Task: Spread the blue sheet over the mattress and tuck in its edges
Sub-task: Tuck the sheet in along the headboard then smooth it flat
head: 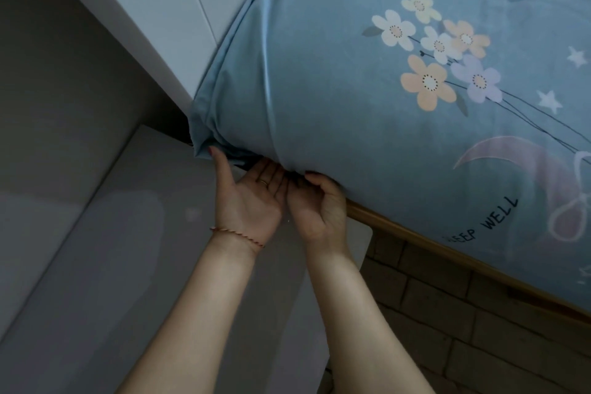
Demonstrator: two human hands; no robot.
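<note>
At the near corner of the bed, the soft blue cotton sheet printed with pastel flowers, stars and a pale moon (367,125) is seen stretched over the mattress, and its edge is gathered in folds where it goes under the corner. The left hand (252,195) is held palm up under this corner, with the thumb spread apart and pressed on the folded cloth, while the other fingers are straight, close together and hidden at the tips below the sheet. A thin red braided bracelet (238,235) is worn on its wrist. The right hand (319,201) is placed just beside it, with the fingers curled and pushed against the sheet's lower edge. A light wooden bed rail (412,238) is visible under the sheet, and a white cabinet panel (134,13) stands beside the corner.
</note>
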